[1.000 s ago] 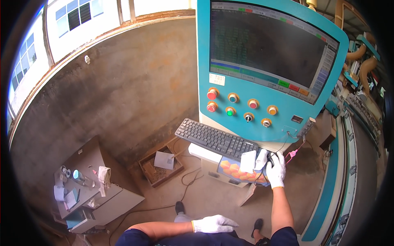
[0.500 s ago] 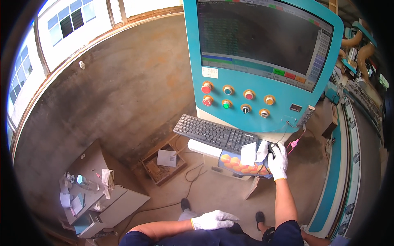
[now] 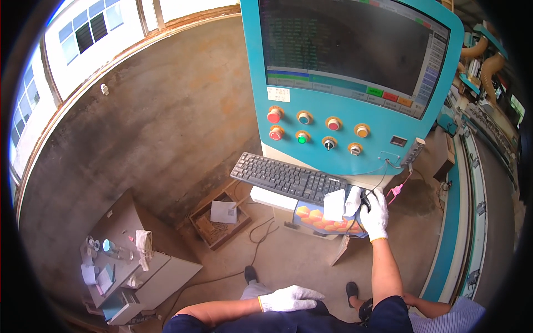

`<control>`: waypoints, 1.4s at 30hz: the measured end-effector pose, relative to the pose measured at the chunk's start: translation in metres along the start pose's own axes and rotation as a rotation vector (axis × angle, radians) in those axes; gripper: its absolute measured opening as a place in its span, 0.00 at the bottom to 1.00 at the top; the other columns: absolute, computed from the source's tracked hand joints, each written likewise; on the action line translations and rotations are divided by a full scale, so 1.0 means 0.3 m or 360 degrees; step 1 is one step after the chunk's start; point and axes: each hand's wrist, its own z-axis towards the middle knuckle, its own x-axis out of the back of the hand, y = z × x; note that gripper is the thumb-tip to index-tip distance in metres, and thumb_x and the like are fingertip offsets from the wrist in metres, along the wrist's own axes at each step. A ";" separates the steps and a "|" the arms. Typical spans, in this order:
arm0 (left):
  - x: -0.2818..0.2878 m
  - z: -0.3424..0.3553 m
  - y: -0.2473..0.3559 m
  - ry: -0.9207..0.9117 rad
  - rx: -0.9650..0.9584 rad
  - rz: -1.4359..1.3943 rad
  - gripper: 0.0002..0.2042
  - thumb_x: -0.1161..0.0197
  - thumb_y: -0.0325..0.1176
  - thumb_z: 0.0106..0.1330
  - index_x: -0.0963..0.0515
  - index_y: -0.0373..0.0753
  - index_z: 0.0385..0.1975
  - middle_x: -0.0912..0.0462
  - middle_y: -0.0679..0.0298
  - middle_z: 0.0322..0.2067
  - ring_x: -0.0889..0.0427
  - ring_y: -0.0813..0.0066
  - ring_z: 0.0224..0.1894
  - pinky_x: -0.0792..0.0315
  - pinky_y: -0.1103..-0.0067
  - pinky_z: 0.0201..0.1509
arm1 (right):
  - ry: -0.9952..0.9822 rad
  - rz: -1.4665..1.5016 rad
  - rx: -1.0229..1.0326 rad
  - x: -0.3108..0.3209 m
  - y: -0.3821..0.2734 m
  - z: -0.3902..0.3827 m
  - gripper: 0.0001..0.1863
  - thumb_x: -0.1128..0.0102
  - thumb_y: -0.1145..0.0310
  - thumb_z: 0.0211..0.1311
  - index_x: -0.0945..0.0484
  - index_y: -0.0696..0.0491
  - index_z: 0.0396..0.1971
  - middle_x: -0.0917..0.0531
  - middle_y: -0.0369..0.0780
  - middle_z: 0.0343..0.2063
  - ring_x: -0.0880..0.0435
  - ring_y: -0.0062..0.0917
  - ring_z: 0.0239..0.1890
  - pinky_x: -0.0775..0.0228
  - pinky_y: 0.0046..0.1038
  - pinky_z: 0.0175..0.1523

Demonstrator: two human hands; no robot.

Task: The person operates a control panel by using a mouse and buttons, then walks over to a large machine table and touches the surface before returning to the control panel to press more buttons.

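My right hand [image 3: 376,215], in a white knit glove, rests over a black computer mouse [image 3: 365,206], most of which the palm and fingers hide. It lies on an orange-and-blue patterned mouse pad [image 3: 315,215]. A white slip of paper [image 3: 333,205] and a white rolled item [image 3: 352,201] sit just left of that hand. The black keyboard [image 3: 286,177] stretches further left. My left hand [image 3: 292,299], gloved in white too, lies flat against my front with its fingers stretched out and nothing in it.
A teal control cabinet with a screen [image 3: 344,44] and buttons [image 3: 302,137] rises ahead. A desk [image 3: 116,222] bearing bottles and papers stands left, a wooden box [image 3: 220,222] on the floor. Machine rails [image 3: 466,211] run along the right. Another person's arm [image 3: 430,306] shows at lower right.
The view has shifted slightly, and the cabinet appears a little higher and further left. More of the other person's arm and striped clothing shows. Both my hands keep their places.
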 end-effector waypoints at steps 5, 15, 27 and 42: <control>-0.002 0.005 -0.004 0.0022 -0.0039 -0.0011 0.24 0.45 0.44 0.75 0.28 0.36 0.65 0.21 0.52 0.59 0.23 0.62 0.61 0.32 0.74 0.66 | 0.0007 0.0015 -0.0002 -0.005 0.002 -0.003 0.23 0.36 0.72 0.49 0.18 0.49 0.50 0.23 0.47 0.58 0.25 0.44 0.61 0.30 0.40 0.65; 0.004 0.024 -0.007 -0.0010 -0.0047 -0.0069 0.24 0.45 0.42 0.75 0.29 0.36 0.65 0.22 0.52 0.60 0.24 0.64 0.63 0.34 0.73 0.68 | 0.0027 0.0026 0.0052 0.000 -0.002 0.009 0.23 0.37 0.74 0.48 0.18 0.50 0.48 0.22 0.47 0.56 0.24 0.44 0.58 0.29 0.39 0.63; 0.025 0.014 0.057 -0.0128 0.0012 -0.0036 0.24 0.47 0.40 0.77 0.33 0.37 0.68 0.25 0.54 0.63 0.28 0.65 0.66 0.37 0.76 0.70 | 0.0060 -0.0005 0.0006 0.012 -0.009 0.003 0.22 0.36 0.74 0.52 0.20 0.52 0.51 0.24 0.47 0.57 0.25 0.45 0.61 0.30 0.39 0.65; 0.003 0.006 0.091 -0.0125 0.0041 -0.0166 0.24 0.44 0.40 0.74 0.30 0.37 0.66 0.23 0.51 0.61 0.26 0.58 0.64 0.38 0.70 0.71 | 0.0030 -0.0060 -0.0010 0.026 -0.007 0.004 0.20 0.40 0.67 0.56 0.19 0.50 0.50 0.25 0.46 0.56 0.26 0.43 0.60 0.30 0.40 0.63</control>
